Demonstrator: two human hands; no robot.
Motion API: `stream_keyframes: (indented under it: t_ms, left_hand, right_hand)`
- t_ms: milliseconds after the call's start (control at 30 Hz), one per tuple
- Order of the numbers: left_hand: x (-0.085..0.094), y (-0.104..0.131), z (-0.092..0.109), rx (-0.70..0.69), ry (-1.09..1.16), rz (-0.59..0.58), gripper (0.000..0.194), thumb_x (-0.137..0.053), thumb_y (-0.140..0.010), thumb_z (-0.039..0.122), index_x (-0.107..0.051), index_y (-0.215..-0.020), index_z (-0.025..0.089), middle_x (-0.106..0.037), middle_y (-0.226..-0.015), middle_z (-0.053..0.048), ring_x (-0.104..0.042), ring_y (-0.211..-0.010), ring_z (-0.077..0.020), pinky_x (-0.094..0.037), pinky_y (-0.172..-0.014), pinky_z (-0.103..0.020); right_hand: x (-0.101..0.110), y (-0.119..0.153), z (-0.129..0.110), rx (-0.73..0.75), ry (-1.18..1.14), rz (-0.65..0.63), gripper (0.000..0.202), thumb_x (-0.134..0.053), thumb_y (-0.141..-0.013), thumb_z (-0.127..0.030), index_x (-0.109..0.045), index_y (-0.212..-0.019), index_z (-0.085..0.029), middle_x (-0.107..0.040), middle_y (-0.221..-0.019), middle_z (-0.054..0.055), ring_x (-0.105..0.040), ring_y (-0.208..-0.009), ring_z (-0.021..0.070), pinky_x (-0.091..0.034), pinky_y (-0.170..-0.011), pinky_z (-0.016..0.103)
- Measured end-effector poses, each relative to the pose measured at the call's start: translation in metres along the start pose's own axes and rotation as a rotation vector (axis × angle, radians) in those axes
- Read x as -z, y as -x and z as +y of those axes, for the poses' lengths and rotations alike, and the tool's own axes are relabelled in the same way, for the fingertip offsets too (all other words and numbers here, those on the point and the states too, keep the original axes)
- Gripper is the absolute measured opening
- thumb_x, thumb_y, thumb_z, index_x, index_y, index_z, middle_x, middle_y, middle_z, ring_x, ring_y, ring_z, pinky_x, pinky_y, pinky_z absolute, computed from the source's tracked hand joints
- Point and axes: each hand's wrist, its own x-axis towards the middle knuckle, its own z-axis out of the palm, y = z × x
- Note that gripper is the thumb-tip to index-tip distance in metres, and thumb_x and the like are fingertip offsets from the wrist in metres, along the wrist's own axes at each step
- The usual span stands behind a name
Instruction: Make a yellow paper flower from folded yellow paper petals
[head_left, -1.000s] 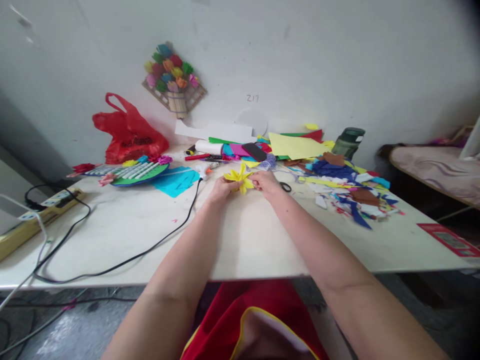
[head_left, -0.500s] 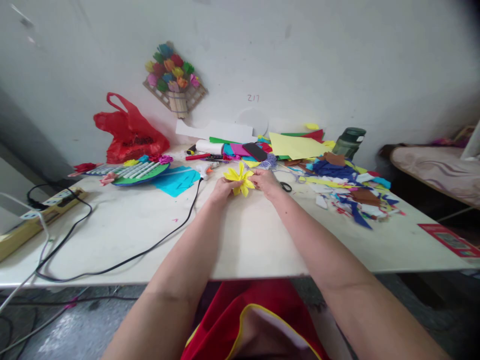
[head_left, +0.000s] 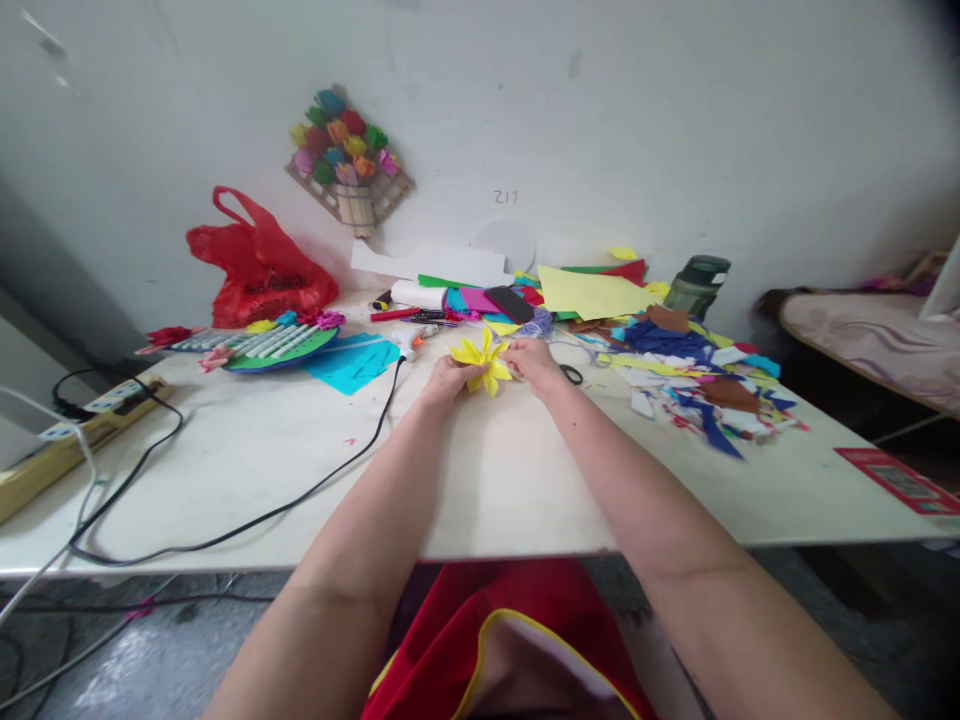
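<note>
A yellow paper flower (head_left: 489,362) with several pointed petals is held between both hands above the white table (head_left: 495,480). My left hand (head_left: 448,380) pinches it from the left side. On the right side my right hand (head_left: 531,362) has its fingers closed on the petals. Just left of the flower lies a glue gun (head_left: 407,345) with a black cord. The black handle of a pair of scissors (head_left: 571,374) shows beside my right wrist.
Colored paper scraps (head_left: 705,370) spread over the right of the table, near a green bottle (head_left: 697,285). At the left are a red bag (head_left: 262,265), a decorated disc (head_left: 281,350), blue paper (head_left: 354,362) and a power strip (head_left: 112,400). A black cord crosses the left side.
The yellow flower has turned slightly and shifted a little to the right. Both hands keep their hold on it, nearly in the same place.
</note>
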Motion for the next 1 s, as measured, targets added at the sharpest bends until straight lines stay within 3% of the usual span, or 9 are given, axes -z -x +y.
stream_keyframes:
  t_ms: [133, 300, 400, 533, 767, 1000]
  left_hand:
    - [0.0012, -0.0018, -0.0014, -0.005, 0.011, 0.047, 0.037, -0.084, -0.044, 0.029, -0.069, -0.073, 0.012, -0.067, -0.072, -0.005, -0.056, -0.060, -0.0125, -0.042, -0.059, -0.026]
    - [0.0017, -0.0012, -0.0005, 0.018, 0.018, 0.054, 0.035, -0.082, -0.046, 0.028, -0.068, -0.074, 0.013, -0.066, -0.069, -0.003, -0.055, -0.057, -0.0123, -0.040, -0.056, -0.025]
    - [0.0000, 0.0007, 0.0020, 0.024, 0.030, 0.054, 0.035, -0.082, -0.045, 0.027, -0.067, -0.074, 0.012, -0.065, -0.067, -0.003, -0.054, -0.056, -0.0117, -0.040, -0.055, -0.025]
    - [-0.0021, 0.0012, 0.0033, 0.007, 0.045, 0.048, 0.035, -0.083, -0.045, 0.027, -0.067, -0.072, 0.012, -0.066, -0.067, -0.004, -0.055, -0.058, -0.0123, -0.040, -0.056, -0.024]
    - [-0.0005, -0.0008, 0.0017, -0.029, 0.026, 0.068, 0.039, -0.084, -0.044, 0.029, -0.068, -0.075, 0.012, -0.068, -0.072, -0.005, -0.056, -0.061, -0.0126, -0.040, -0.057, -0.024]
    - [-0.0024, 0.0012, 0.0031, -0.055, -0.030, 0.044, 0.038, -0.084, -0.045, 0.033, -0.068, -0.073, 0.013, -0.066, -0.068, -0.004, -0.055, -0.060, -0.0121, -0.039, -0.056, -0.024]
  right_hand:
    - [0.0011, 0.0010, -0.0008, 0.083, 0.134, -0.023, 0.008, -0.061, -0.057, -0.017, -0.054, -0.053, -0.017, -0.046, -0.045, -0.005, -0.038, -0.045, 0.0082, -0.029, -0.046, 0.021]
    - [0.0005, 0.0025, -0.0027, 0.349, 0.489, 0.037, 0.005, -0.061, -0.058, -0.015, -0.060, -0.056, -0.020, -0.058, -0.064, -0.001, -0.048, -0.062, 0.0129, -0.033, -0.057, 0.024]
    - [-0.0004, 0.0015, -0.0021, 0.456, 0.515, 0.033, 0.005, -0.060, -0.060, -0.014, -0.060, -0.057, -0.019, -0.062, -0.075, 0.001, -0.050, -0.066, 0.0130, -0.036, -0.062, 0.024]
    - [-0.0014, 0.0009, -0.0025, 0.332, 0.387, 0.019, 0.004, -0.060, -0.060, -0.014, -0.060, -0.059, -0.018, -0.060, -0.064, -0.001, -0.050, -0.061, 0.0123, -0.038, -0.061, 0.025]
    - [-0.0064, 0.0013, -0.0009, 0.041, -0.002, -0.058, 0.014, -0.062, -0.059, -0.016, -0.055, -0.071, -0.018, -0.050, -0.051, -0.006, -0.041, -0.042, 0.0076, -0.032, -0.041, 0.022]
    - [-0.0067, 0.0016, -0.0018, -0.019, -0.055, -0.018, 0.022, -0.064, -0.060, -0.016, -0.052, -0.080, -0.018, -0.051, -0.052, -0.008, -0.038, -0.037, 0.0053, -0.028, -0.035, 0.019]
